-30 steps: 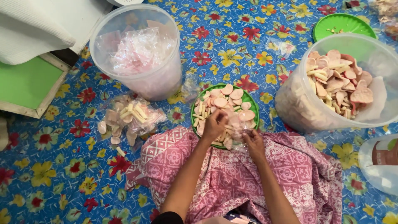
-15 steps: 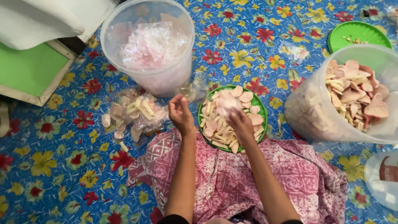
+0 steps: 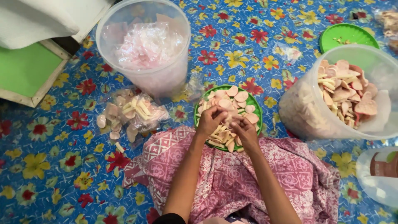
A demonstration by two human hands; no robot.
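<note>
Floral blue mat (image 3: 257, 37) covers the whole frame; your pink patterned lap cloth (image 3: 232, 182) fills lower centre; clear bucket of crackers (image 3: 331, 99) at right, tipped toward you; second clear bucket (image 3: 145, 49) upper left, stuffed with thin plastic bags; green-topped wooden board (image 3: 25, 70) at far left edge; spare green lid (image 3: 347, 35) upper right.

Green plate (image 3: 253, 103) sits centre frame, touching the top edge of your lap cloth, loaded with pink and pale crackers; filled bag of crackers (image 3: 132, 112) lies just left of it, a few loose pieces spilled beside.

Your left hand (image 3: 210, 120) and right hand (image 3: 244, 129) meet directly over the near half of the plate; both curled, fingertips pinched together on a small clear bag (image 3: 228, 119) with a few crackers in it; exact contents too small to tell.

Key relation: bag is between both hands, equally near; loose crackers lie straight below and just beyond the fingertips, toward the top of frame; bags bucket is up-left, nearer your left hand.
</note>
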